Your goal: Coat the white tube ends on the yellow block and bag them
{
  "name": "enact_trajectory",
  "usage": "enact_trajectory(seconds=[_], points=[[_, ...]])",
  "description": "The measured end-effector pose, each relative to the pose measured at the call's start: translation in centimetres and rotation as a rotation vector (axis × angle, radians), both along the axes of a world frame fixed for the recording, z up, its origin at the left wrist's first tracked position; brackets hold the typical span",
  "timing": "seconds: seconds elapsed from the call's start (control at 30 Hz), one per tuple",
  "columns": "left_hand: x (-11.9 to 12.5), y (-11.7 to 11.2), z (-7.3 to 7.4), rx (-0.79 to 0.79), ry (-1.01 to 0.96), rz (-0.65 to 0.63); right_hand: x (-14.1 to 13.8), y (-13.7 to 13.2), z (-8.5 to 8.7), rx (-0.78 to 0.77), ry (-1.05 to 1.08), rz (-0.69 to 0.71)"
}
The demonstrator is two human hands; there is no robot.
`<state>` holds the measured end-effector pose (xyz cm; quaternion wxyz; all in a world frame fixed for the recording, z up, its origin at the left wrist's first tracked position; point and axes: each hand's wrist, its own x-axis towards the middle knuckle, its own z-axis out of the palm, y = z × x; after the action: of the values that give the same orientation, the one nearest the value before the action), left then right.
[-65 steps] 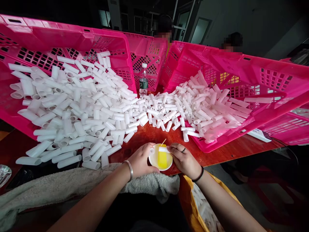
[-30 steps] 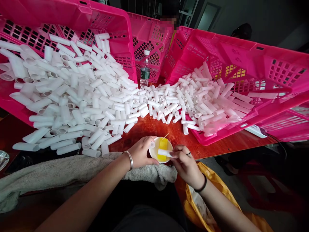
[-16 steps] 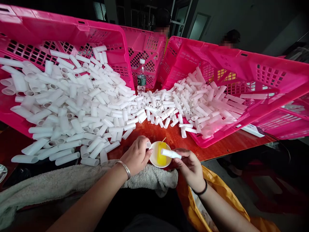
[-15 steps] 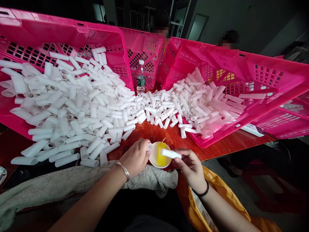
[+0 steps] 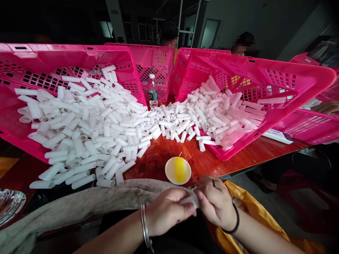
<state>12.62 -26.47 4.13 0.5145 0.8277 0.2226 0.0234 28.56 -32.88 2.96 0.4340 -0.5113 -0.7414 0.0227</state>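
Note:
My left hand [image 5: 169,210] and my right hand [image 5: 215,201] meet low in front of my body, above the front edge of the table. Between them is a white plastic tube [image 5: 192,200], gripped by the left fingers and thumb. The right fingers are closed at the tube's far end; whether a second, narrower tube sits there is hidden. Just beyond the hands stands a small white bowl [image 5: 171,174] holding a yellow block [image 5: 179,169] with a thin stick on it. Loose wider white tubes [image 5: 87,123] are heaped at left, narrower ones [image 5: 209,106] at right.
Two tipped pink crates, one left [image 5: 106,53] and one right [image 5: 265,70], spill tubes onto the red table [image 5: 156,151]. A water bottle [image 5: 153,93] stands between them. A grey towel [image 5: 127,190] lines the near edge. A yellow bag [image 5: 254,208] hangs at right. Two people sit beyond the crates.
Both hands have drawn back from the bowl toward my body and come together. The tubes, held apart before, are now brought together between the fingers. The view has tilted slightly.

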Motion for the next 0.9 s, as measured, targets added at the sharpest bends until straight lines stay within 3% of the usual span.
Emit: enact_trajectory(seconds=[0.07,0.13,0.2,0.3,0.4,0.53,0.67,0.73,0.83,0.9], points=[[0.6,-1.8,-0.7,0.005,0.001,0.068,-0.7,-0.8,0.3,-0.107,0.024,-0.09],[0.8,-2.9,-1.4,0.216,-0.017,0.133,-0.6,-1.9,0.3,-0.272,0.077,-0.194],[0.0,-2.5,-1.8,0.467,-0.04,0.135,0.9,-3.3,0.3,-0.391,0.059,-0.242],[-3.1,1.2,-1.9,0.807,-0.006,0.254,5.4,-5.5,0.0,-0.419,-0.218,-0.335],[-6.5,6.4,-2.1,1.019,0.309,0.498,10.0,-4.8,-0.3,-0.33,-0.476,-0.391],[-7.5,10.1,-2.2,1.03,0.684,0.53,12.0,3.2,-1.3,-0.402,-0.583,-0.579],[-6.4,9.8,-2.0,1.06,0.606,0.491,12.2,10.6,-1.9,-0.445,-0.564,-0.628],[-6.6,9.4,-2.1,1.043,0.439,0.481,12.5,11.3,-1.8,-0.455,-0.539,-0.624],[-7.8,9.0,-2.2,0.909,0.181,0.477,12.0,8.9,-1.0,-0.428,-0.476,-0.648],[-8.4,8.6,-2.0,0.776,0.086,0.451,10.8,6.4,-0.4,-0.441,-0.32,-0.48]])
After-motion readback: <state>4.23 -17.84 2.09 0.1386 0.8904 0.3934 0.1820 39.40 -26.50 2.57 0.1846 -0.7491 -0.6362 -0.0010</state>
